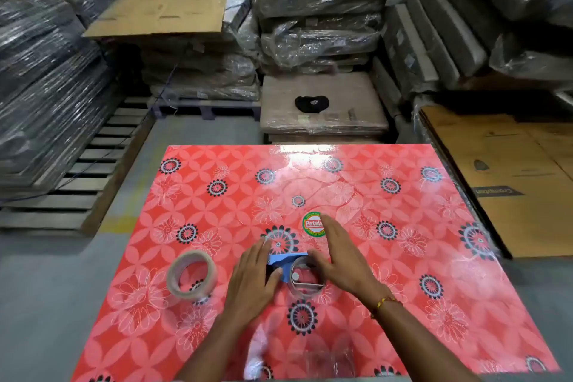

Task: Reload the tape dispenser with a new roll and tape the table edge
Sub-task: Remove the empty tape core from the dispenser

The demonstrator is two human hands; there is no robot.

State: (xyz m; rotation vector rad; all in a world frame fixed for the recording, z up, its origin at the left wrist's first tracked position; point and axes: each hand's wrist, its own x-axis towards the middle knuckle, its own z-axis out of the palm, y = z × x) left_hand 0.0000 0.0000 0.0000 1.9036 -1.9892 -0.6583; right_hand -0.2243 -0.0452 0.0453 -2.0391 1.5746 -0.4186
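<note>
**Both hands on the blue tape dispenser at mid-table**

While both forearms reach in from the near edge and converge toward the middle, the left hand (252, 281) lies palm down over the left part of the blue tape dispenser (290, 268), its fingers fairly straight and pointing far, its thumb pressed against the blue body. The right hand (339, 257) comes in from the right, fingers extended and close together, angled far and left, with the thumb resting on the rim of the near-empty roll (305, 279) seated in the dispenser; whether that thumb actually pinches the rim I cannot tell. A thread bracelet (386, 302) circles the right wrist.

The dispenser lies flat on the red floral table (403, 257), just near of a round green sticker (313, 223). A new roll of tape (191, 278) stands tilted on the table to the left of the left hand, apart from it. Crumpled clear film (328, 361) lies at the near edge between the forearms.
</note>
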